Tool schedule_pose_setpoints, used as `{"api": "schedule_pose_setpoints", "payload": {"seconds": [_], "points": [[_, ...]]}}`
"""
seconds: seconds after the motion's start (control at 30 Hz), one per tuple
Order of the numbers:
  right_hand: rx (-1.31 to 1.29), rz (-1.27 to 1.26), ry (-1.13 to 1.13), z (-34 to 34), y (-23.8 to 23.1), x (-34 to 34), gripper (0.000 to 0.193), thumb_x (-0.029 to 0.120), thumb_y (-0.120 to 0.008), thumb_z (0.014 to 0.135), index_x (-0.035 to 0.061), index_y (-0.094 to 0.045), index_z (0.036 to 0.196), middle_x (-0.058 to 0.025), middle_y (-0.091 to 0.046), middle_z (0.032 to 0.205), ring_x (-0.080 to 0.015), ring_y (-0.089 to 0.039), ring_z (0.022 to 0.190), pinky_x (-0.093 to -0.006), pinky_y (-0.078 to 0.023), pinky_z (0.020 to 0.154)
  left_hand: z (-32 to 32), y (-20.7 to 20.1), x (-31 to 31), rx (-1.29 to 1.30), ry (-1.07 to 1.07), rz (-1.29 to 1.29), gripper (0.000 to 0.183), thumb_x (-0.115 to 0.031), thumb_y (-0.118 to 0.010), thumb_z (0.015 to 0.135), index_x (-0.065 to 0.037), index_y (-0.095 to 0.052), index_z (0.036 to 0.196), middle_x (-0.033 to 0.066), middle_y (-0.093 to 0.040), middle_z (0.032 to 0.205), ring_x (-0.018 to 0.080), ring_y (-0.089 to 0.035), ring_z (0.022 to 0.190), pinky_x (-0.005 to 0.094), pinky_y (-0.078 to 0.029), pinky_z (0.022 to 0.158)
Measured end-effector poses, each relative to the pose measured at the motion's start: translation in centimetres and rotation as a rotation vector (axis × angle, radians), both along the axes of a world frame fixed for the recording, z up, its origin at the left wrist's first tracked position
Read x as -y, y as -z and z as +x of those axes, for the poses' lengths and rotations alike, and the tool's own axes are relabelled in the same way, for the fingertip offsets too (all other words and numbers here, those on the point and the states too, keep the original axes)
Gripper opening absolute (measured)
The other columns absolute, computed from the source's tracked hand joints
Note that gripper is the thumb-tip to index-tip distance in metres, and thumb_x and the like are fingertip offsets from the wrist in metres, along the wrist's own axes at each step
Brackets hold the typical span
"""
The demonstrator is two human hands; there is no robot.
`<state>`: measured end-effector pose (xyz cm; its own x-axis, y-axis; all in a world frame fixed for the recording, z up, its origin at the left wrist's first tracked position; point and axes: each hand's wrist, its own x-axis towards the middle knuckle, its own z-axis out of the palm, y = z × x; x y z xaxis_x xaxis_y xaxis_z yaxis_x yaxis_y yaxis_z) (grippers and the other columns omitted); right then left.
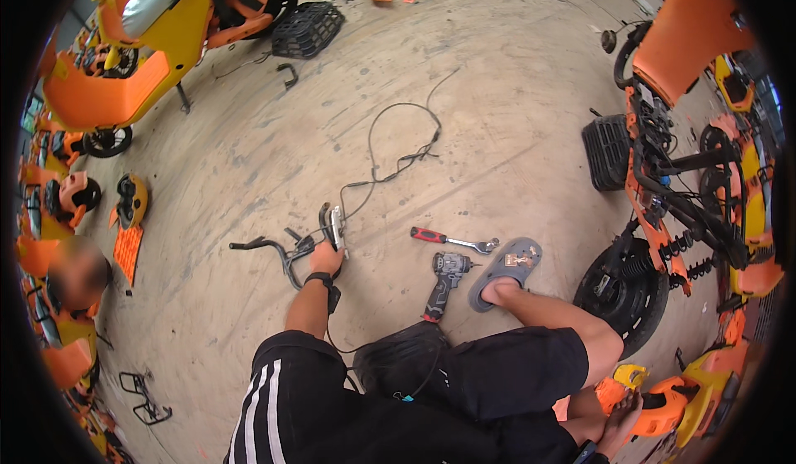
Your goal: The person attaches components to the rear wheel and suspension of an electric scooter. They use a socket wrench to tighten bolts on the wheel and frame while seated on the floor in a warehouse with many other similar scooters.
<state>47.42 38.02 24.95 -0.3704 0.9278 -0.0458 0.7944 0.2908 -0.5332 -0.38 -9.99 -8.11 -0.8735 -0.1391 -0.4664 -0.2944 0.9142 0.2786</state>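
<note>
My left hand [326,258] is closed round part of a black handlebar assembly [286,252] lying on the floor. A silvery piece [336,228] stands up beside the fingers. Dark cables [406,161] run from the assembly and loop away across the floor. Far off at the lower right is my right hand [622,421], close to a small yellow part [630,375] and some orange bodywork; its fingers are too unclear to read. In front of my knees lie a ratchet wrench [452,239] with a red and black handle and a cordless impact driver [446,284].
My sandalled foot [507,273] is beside the tools. A partly stripped orange scooter [655,182] with a wheel [622,298] stands at the right. An orange and yellow scooter [157,66] is at the upper left, near a black basket [308,29]. A person [77,273] shows at the left.
</note>
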Motion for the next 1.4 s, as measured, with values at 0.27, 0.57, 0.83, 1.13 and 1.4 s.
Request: {"api": "schedule_pose_setpoints", "payload": {"seconds": [0.27, 0.57, 0.83, 1.13, 1.4], "points": [[-0.894, -0.608, 0.367, 6.2, 5.5, -8.1, 0.037, 0.031, -0.042, 0.096, 0.0069, -0.050, 0.123, -0.0031, -0.054, 0.115, -0.0157, -0.049, 0.108, -0.0283, -0.034, 0.094, -0.2, 0.3, -1.3, 0.021, 0.019, 0.017, 0.036, -0.033, -0.066, 0.077, -0.002, -0.067, 0.095, 0.0198, -0.066, 0.095, 0.0354, -0.063, 0.091, 0.0430, -0.051, 0.080], [-1.004, -0.423, 0.520, 2.4, 5.4, -7.0, 0.029, 0.026, -0.051, 0.091, 0.0088, -0.055, 0.115, 0.0062, -0.047, 0.076, -0.0042, -0.038, 0.062, -0.0197, -0.032, 0.056, -0.2, 0.7, -0.2, -0.121, -0.068, 0.271, 0.034, -0.028, -0.068, 0.071, 0.004, -0.069, 0.085, 0.0224, -0.066, 0.079, 0.0355, -0.065, 0.079, 0.0388, -0.051, 0.073], [-1.080, -0.445, 0.529, -0.2, 4.8, -6.2, 0.032, 0.024, -0.053, 0.090, 0.0073, -0.053, 0.118, 0.0046, -0.047, 0.077, -0.0051, -0.039, 0.063, -0.0199, -0.033, 0.057, -1.0, -6.8, -2.3, 0.102, -0.383, 0.733, 0.026, -0.024, -0.064, 0.082, 0.001, -0.066, 0.076, 0.0051, -0.063, 0.064, 0.0067, -0.046, 0.044, 0.0216, -0.031, 0.038], [-1.251, -0.468, 0.627, 0.2, 5.0, -5.3, 0.038, 0.023, -0.051, 0.091, 0.0032, -0.048, 0.123, 0.0036, -0.047, 0.076, -0.0062, -0.039, 0.060, -0.0212, -0.034, 0.054, -4.1, -22.4, -8.7, -0.070, -0.163, 1.013, 0.024, -0.021, -0.063, 0.084, 0.003, -0.065, 0.083, 0.0091, -0.066, 0.072, 0.0060, -0.050, 0.049, 0.0189, -0.029, 0.040], [-1.411, -0.498, 0.605, 1.9, 5.3, -4.5, 0.033, 0.025, -0.050, 0.091, 0.0051, -0.052, 0.117, 0.0041, -0.047, 0.071, -0.0053, -0.035, 0.055, -0.0203, -0.027, 0.050, -4.7, -34.7, -13.9, -0.218, -0.110, 1.339, 0.018, -0.017, -0.062, 0.085, 0.001, -0.061, 0.082, 0.0093, -0.061, 0.072, 0.0115, -0.054, 0.058, 0.0209, -0.029, 0.043]]}}
